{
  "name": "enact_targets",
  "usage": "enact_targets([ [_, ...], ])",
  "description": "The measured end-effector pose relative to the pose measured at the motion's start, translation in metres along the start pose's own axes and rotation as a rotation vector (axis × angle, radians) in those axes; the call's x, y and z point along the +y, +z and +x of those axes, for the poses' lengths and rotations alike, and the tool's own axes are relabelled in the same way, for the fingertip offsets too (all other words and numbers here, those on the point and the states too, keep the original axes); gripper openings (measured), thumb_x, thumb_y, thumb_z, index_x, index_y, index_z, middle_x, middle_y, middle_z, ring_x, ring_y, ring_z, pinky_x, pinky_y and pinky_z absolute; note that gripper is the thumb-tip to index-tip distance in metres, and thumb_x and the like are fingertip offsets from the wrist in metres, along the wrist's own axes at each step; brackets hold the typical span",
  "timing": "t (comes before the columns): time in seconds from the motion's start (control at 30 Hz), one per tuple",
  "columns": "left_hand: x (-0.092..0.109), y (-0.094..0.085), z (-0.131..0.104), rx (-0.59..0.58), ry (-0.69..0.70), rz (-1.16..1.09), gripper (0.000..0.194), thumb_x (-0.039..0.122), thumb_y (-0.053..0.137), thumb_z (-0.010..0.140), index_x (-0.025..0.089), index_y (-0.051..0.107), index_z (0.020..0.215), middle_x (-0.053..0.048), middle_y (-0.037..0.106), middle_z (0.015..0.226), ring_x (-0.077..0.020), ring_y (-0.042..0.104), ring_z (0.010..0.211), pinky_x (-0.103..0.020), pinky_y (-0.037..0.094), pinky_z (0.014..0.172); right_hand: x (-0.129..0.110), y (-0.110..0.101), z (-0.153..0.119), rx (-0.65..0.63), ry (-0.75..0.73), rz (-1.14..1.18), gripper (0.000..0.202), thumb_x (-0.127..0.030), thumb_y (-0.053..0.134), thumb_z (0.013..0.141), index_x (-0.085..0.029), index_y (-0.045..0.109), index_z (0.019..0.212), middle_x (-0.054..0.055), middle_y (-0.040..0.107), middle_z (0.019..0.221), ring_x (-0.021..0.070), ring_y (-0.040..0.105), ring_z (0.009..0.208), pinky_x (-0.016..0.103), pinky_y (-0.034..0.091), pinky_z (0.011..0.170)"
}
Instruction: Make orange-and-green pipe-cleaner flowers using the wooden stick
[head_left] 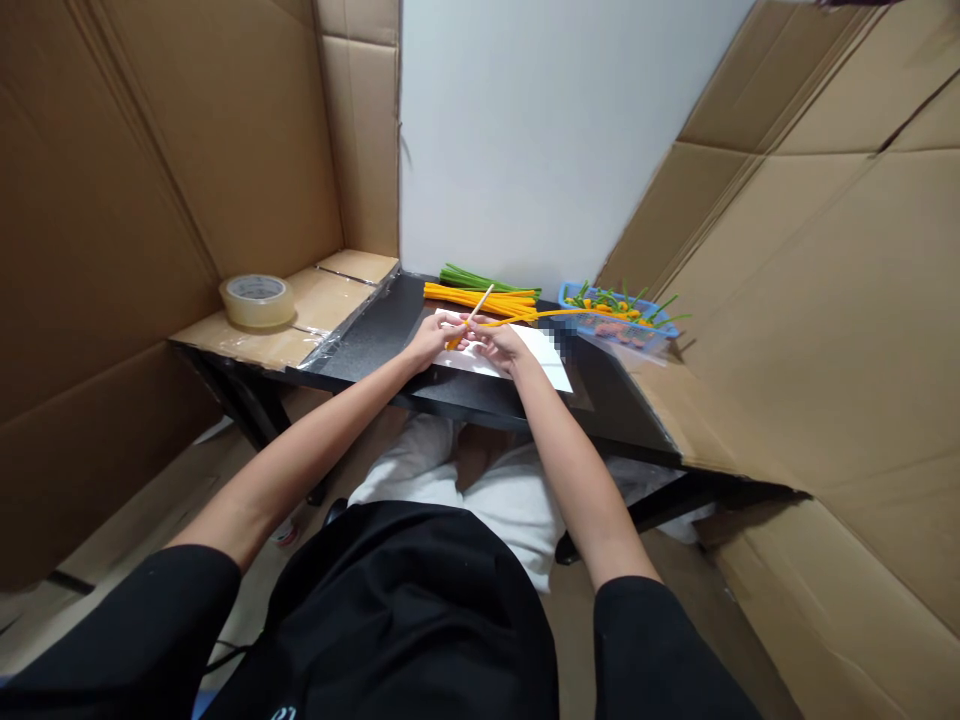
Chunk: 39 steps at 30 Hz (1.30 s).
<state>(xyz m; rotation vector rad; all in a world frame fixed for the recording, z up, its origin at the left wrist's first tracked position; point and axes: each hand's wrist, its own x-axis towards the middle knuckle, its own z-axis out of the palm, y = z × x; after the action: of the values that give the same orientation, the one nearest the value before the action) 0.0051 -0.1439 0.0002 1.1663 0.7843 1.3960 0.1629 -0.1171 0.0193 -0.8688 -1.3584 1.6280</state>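
Observation:
My left hand (433, 340) is closed at the lower part of a thin pale stick (481, 301), which slants up to the right. My right hand (501, 344) meets it at the stick, its fingers closed on an orange pipe cleaner (574, 313). The pipe cleaner's long free end reaches right toward the blue basket, and a short orange part shows below my left fingers. How it lies around the stick is hidden by the fingers. Beneath both hands is a white sheet of paper (553, 372) on the black table (352, 335).
Behind the hands lie bundles of orange pipe cleaners (457, 293) and green pipe cleaners (472, 276). At right, a blue basket (664, 335) holds orange and green pieces. A roll of clear tape (258, 302) sits on the left cardboard ledge. Cardboard walls (247, 130) enclose both sides.

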Motion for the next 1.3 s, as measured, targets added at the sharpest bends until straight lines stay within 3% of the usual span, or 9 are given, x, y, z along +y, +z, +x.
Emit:
enact_targets([
  [0.13,0.001,0.001,0.0,-0.012,-0.064,-0.079,0.04,0.025,0.087,0.068,0.014,0.053,0.085,-0.006,0.072,0.071,-0.0134,0.068,0.058,-0.025,0.054,0.058,0.002,-0.001,0.002,0.024,-0.011,-0.02,0.034,-0.032,0.091,0.05,-0.022,0.073,0.078,-0.001,0.068,0.073,0.0164,0.056,0.079,0.029,0.034,0.069],
  [0.23,-0.001,0.003,0.001,-0.02,-0.057,-0.022,0.044,0.033,0.086,0.069,0.016,0.05,0.088,-0.006,0.072,0.071,-0.015,0.068,0.059,-0.027,0.056,0.058,0.004,-0.002,0.003,0.092,-0.046,-0.023,0.035,-0.032,0.092,0.048,-0.021,0.072,0.074,-0.001,0.068,0.071,0.0171,0.056,0.08,0.03,0.035,0.071],
  [0.33,-0.006,0.001,0.001,0.004,0.071,0.157,0.051,0.034,0.089,0.061,0.016,0.052,0.092,-0.004,0.072,0.076,-0.0167,0.069,0.066,-0.028,0.057,0.059,0.005,-0.002,0.003,0.129,-0.064,-0.022,0.034,-0.03,0.092,0.047,-0.022,0.07,0.071,-0.002,0.067,0.071,0.0177,0.057,0.083,0.031,0.035,0.072],
  [0.47,-0.012,-0.005,0.004,0.141,0.259,0.385,0.047,0.027,0.09,0.053,0.016,0.059,0.086,-0.004,0.072,0.08,-0.0178,0.069,0.07,-0.026,0.054,0.059,0.005,-0.001,0.002,0.135,-0.059,-0.041,0.034,-0.028,0.092,0.046,-0.021,0.068,0.068,-0.002,0.067,0.072,0.0173,0.055,0.081,0.03,0.034,0.07],
  [0.6,-0.014,-0.01,0.006,0.196,0.287,0.464,0.038,0.026,0.086,0.057,0.016,0.062,0.085,-0.004,0.072,0.073,-0.0202,0.071,0.071,-0.027,0.054,0.062,0.004,0.001,0.001,0.106,-0.052,-0.036,0.033,-0.026,0.092,0.046,-0.021,0.067,0.067,-0.003,0.063,0.067,0.0151,0.052,0.074,0.029,0.033,0.067],
  [1.07,-0.006,-0.005,0.002,0.161,0.148,0.125,0.054,0.026,0.089,0.058,0.018,0.048,0.092,-0.002,0.071,0.065,-0.0189,0.07,0.057,-0.028,0.055,0.058,0.002,0.001,0.003,0.079,0.032,0.001,0.016,-0.028,0.08,0.066,-0.02,0.069,0.074,0.001,0.065,0.074,0.0143,0.052,0.071,0.028,0.035,0.063],
  [1.3,-0.003,-0.004,-0.003,0.083,0.14,0.136,0.048,0.028,0.087,0.062,0.014,0.06,0.099,-0.004,0.073,0.07,-0.0177,0.071,0.06,-0.028,0.057,0.061,0.002,0.001,0.001,0.072,0.03,-0.017,0.018,-0.027,0.078,0.063,-0.021,0.065,0.073,0.002,0.065,0.073,0.0152,0.052,0.069,0.029,0.035,0.062],
])
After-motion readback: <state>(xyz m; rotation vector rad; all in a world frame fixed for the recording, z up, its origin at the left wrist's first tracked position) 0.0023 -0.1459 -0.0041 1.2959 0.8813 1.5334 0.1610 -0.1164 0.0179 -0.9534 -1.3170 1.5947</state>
